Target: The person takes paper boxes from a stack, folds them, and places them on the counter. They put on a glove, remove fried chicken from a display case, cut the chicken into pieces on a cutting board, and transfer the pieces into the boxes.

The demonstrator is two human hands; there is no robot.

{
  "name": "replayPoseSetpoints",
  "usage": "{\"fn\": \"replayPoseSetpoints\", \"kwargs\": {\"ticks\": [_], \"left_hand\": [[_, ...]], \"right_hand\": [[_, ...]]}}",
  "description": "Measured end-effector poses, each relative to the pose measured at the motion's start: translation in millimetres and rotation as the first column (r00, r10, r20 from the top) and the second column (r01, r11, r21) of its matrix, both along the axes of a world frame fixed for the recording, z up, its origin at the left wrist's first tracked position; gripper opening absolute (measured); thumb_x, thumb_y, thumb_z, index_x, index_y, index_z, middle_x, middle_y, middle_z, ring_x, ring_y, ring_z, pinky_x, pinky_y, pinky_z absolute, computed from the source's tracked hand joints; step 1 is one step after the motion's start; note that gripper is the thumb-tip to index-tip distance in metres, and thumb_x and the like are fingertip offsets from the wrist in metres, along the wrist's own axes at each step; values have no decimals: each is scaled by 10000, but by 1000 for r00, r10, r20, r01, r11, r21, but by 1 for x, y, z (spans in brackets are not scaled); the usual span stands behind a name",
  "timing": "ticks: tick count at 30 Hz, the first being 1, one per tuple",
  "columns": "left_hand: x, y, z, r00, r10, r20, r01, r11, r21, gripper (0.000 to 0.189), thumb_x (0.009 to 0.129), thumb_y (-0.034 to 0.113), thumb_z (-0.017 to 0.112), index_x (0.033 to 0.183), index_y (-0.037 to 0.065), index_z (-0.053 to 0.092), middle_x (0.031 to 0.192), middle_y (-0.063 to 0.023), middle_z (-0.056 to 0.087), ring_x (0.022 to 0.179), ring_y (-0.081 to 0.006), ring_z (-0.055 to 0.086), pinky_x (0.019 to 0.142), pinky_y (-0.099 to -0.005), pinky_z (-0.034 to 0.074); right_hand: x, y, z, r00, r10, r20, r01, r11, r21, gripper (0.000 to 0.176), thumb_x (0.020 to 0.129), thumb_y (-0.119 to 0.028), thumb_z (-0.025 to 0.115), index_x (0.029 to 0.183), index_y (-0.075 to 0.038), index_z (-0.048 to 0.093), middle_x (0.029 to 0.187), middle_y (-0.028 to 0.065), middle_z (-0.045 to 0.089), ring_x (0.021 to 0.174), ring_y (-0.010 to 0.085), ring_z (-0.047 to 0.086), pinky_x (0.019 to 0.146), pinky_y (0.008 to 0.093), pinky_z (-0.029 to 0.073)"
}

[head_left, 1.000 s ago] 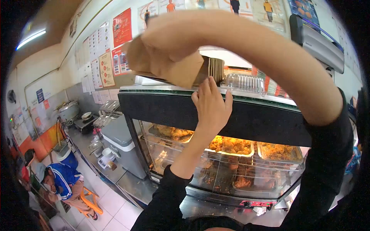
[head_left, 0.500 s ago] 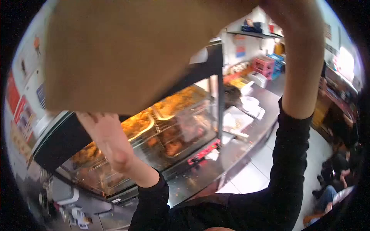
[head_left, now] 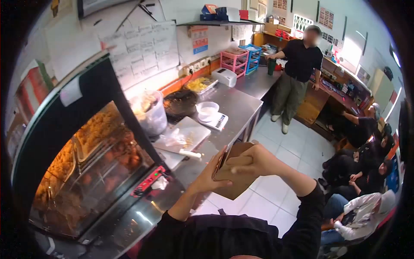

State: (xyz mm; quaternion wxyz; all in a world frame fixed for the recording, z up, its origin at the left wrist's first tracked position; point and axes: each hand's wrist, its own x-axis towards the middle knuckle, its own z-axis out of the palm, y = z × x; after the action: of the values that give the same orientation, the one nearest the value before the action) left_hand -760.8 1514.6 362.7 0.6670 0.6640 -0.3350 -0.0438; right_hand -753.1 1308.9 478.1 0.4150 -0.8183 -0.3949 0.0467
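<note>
Holding a flat brown box up near the chest, left hand gripping its left side, right hand curled over its top, both tight on it, above the white floor, shiny counter and food case to the left

The cardboard box is plain brown. The sleeves are black. The desk is steel grey and the scale on it is white. The warming cabinet has a black frame and a red control strip. Its fried food glows golden orange. The pink crate stands beside the blue crate. The floor is white tile.
</note>
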Motion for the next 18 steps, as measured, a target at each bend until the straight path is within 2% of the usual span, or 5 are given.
{"fn": "replayPoseSetpoints", "kwargs": {"ticks": [4, 5, 11, 14, 18], "left_hand": [[38, -29, -35, 989, 50, -143, -60, 996, -72, 1091, 643, 145, 842, 1478, 74, 142, 1448, -140, 285, 1304, -235, 332, 1068, -357, 287], [49, -31, -39, 977, 81, -196, -100, 991, -93, 1091, 642, 142, 842, 1477, 72, 144, 1449, -141, 288, 1302, -234, 336, 1067, -357, 290], [149, -29, -95, 873, 366, -322, -384, 923, 9, 1127, 618, 211, 862, 1470, 56, 141, 1398, -155, 361, 1249, -260, 408, 1033, -383, 344], [214, -29, -116, 878, 411, -246, -415, 909, 39, 1133, 614, 233, 863, 1467, 52, 139, 1375, -160, 378, 1250, -267, 409, 1032, -390, 347], [288, -42, -116, 847, 433, -310, -478, 874, -85, 1131, 619, 253, 865, 1463, 50, 140, 1366, -168, 373, 1245, -283, 409, 1027, -400, 350]], "right_hand": [[76, -35, -27, 921, -99, -378, 29, 982, -185, 337, 874, -317, 647, 921, 15, 682, 672, 39, 622, 609, 78, 539, 568, 276, 443], [104, -45, -44, 932, -56, -358, 36, 997, -63, 358, 904, -325, 611, 939, 25, 677, 666, 1, 595, 620, 55, 510, 567, 272, 440], [286, -63, -66, 894, -398, 207, 378, 916, 133, 196, 859, -214, 585, 908, -55, 689, 721, 160, 635, 613, 238, 613, 598, 349, 475], [428, -69, -145, 885, -185, 427, 343, 880, -329, 186, 837, -162, 583, 943, -57, 693, 867, 172, 667, 815, 269, 648, 694, 363, 497], [549, -78, -230, 907, -106, 409, 285, 868, -407, 178, 810, -135, 547, 893, -76, 693, 894, 162, 672, 894, 326, 634, 750, 411, 505]]}}
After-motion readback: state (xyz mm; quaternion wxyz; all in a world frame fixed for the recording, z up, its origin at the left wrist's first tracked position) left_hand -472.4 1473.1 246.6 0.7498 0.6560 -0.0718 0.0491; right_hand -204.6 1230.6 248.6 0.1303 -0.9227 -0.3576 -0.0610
